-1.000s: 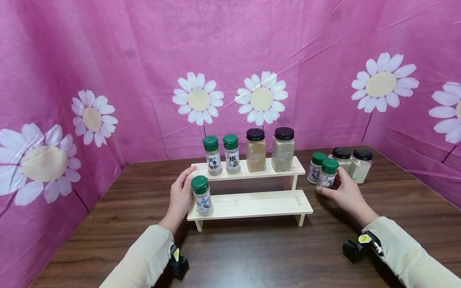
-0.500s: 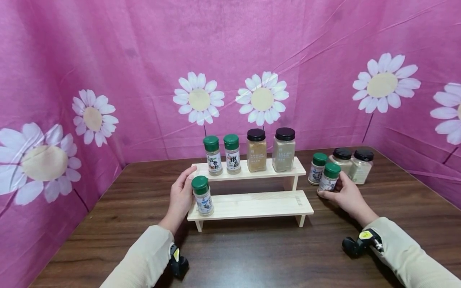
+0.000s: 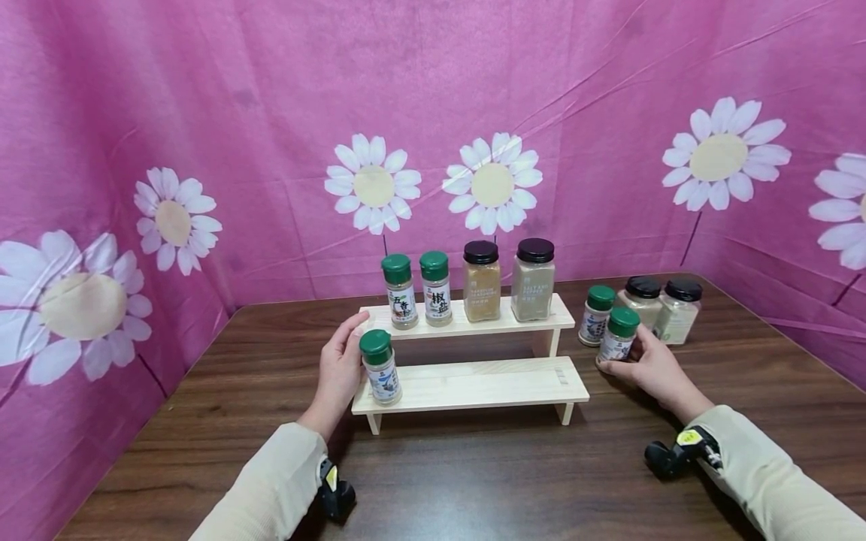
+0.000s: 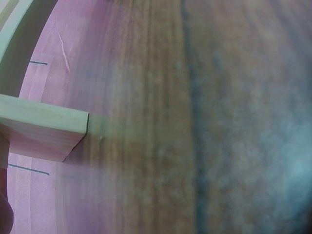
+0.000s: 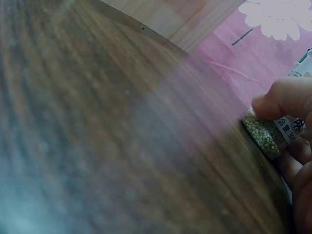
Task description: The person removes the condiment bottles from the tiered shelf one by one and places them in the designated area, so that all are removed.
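Beside rack (image 3: pixel 483 385) | jar (image 3: pixel 615 346) upright, cap (image 3: pixel 623 321) up | right hand (image 3: pixel 655 373) grips jar, left hand (image 3: pixel 340 368) rack

Your right hand pinches a small, clear, green-capped jar (image 3: pixel 616 346) of pale seeds, roughly upright; your left hand (image 3: pixel 340 370) grips a two-tier pale wooden rack (image 3: pixel 480 385), standing.

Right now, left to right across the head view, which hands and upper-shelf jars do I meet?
Left hand, first green-capped jar, second green-capped jar, browner black-lidded jar, greyer black-lidded jar, right hand.
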The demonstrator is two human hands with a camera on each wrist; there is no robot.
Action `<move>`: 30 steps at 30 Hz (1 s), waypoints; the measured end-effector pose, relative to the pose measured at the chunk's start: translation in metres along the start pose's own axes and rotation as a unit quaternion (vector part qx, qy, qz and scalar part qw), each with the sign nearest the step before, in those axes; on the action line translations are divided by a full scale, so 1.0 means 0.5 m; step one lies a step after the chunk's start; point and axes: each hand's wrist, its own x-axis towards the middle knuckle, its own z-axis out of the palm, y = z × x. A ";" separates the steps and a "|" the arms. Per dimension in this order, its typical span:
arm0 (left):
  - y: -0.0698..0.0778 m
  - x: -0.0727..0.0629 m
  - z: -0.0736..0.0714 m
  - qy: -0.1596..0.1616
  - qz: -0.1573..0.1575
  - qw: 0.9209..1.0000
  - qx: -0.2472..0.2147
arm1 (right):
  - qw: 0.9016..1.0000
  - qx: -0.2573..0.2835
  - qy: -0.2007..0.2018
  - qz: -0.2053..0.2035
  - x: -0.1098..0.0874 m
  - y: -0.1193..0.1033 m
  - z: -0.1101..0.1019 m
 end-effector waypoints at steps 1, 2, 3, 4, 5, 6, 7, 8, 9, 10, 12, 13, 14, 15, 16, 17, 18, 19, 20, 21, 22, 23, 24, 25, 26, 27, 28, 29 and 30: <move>0.000 0.000 0.000 0.000 -0.001 1.000 -0.002 | 1.000 -0.001 -0.002 0.002 0.000 0.000 0.000; 0.000 0.000 0.000 -0.001 -0.002 1.000 -0.002 | 1.000 -0.003 -0.004 0.003 0.000 0.001 0.000; 0.000 0.000 0.000 -0.001 -0.003 1.000 -0.002 | 1.000 -0.005 -0.005 0.004 -0.001 0.000 0.000; 0.000 0.000 0.000 -0.002 -0.004 1.000 -0.002 | 1.000 -0.008 -0.007 0.006 -0.001 0.000 -0.001; 0.000 0.000 0.000 -0.002 -0.004 1.000 -0.001 | 1.000 -0.012 -0.009 0.007 -0.001 -0.001 -0.001; -0.001 0.000 0.000 -0.002 -0.005 1.000 -0.001 | 1.000 -0.014 -0.011 0.009 -0.002 -0.002 -0.002; -0.001 0.000 0.000 -0.003 -0.005 1.000 -0.001 | 1.000 -0.017 -0.013 0.010 -0.002 -0.004 -0.003; -0.002 0.001 0.001 -0.003 -0.004 1.000 -0.002 | 1.000 -0.016 -0.015 0.012 -0.003 -0.005 -0.004; -0.003 0.001 0.001 -0.003 -0.003 1.000 -0.003 | 1.000 -0.012 -0.015 0.016 -0.003 -0.007 -0.006; -0.004 0.001 0.001 -0.003 -0.002 1.000 -0.005 | 1.000 -0.005 -0.016 0.019 -0.004 -0.008 -0.008; -0.006 0.002 0.002 -0.003 -0.001 1.000 -0.009 | 0.999 0.022 -0.014 0.023 -0.006 -0.009 -0.013; -0.006 0.002 0.003 -0.003 0.000 1.000 -0.010 | 0.999 0.038 -0.011 0.023 -0.007 -0.009 -0.016; -0.006 0.002 0.003 -0.003 0.000 1.000 -0.012 | 0.998 0.062 -0.009 0.023 -0.008 -0.009 -0.019; -0.006 0.002 0.003 -0.002 0.000 1.000 -0.012 | 0.995 0.093 -0.008 0.022 -0.009 -0.009 -0.021; -0.006 0.002 0.003 -0.001 0.000 1.000 -0.011 | 0.991 0.129 -0.008 0.019 -0.009 -0.008 -0.023; -0.005 0.002 0.002 0.000 0.000 1.000 -0.010 | 0.986 0.168 -0.008 0.015 -0.010 -0.008 -0.025; -0.005 0.002 0.002 0.001 0.001 1.000 -0.007 | 0.979 0.202 -0.007 0.011 -0.010 -0.008 -0.028; -0.004 0.002 0.001 0.002 0.001 1.000 -0.005 | 0.971 0.240 -0.008 0.008 -0.010 -0.009 -0.030; -0.004 0.003 0.001 0.001 0.002 1.000 -0.002 | 0.961 0.275 -0.009 0.005 -0.010 -0.010 -0.033; -0.004 0.003 0.000 0.001 0.002 1.000 0.001 | 0.952 0.306 -0.009 0.002 -0.011 -0.012 -0.035; -0.003 0.003 0.000 0.001 0.002 1.000 0.003 | 0.944 0.329 -0.010 -0.002 -0.012 -0.014 -0.038; -0.003 0.003 0.000 0.000 0.002 1.000 0.004 | 0.940 0.341 -0.008 -0.007 -0.012 -0.017 -0.041; -0.003 0.003 -0.001 -0.001 0.002 1.000 0.005 | 0.937 0.350 -0.004 -0.010 -0.013 -0.021 -0.044; -0.003 0.003 -0.001 -0.002 0.001 1.000 0.005 | 0.932 0.362 -0.002 -0.014 -0.013 -0.024 -0.047; -0.003 0.003 -0.001 -0.003 -0.001 1.000 0.005 | 0.930 0.366 0.003 -0.016 -0.013 -0.028 -0.050; -0.003 0.003 -0.001 -0.002 -0.002 1.000 0.004 | 0.928 0.372 0.008 -0.018 -0.014 -0.032 -0.052; -0.003 0.003 -0.001 -0.002 -0.003 1.000 0.003 | 0.927 0.375 0.012 -0.020 -0.014 -0.037 -0.055; -0.003 0.003 -0.001 -0.002 -0.004 1.000 0.002 | 0.927 0.373 0.017 -0.023 -0.013 -0.041 -0.058; -0.003 0.003 -0.001 -0.002 -0.004 1.000 0.001 | 0.927 0.374 0.019 -0.028 -0.013 -0.045 -0.062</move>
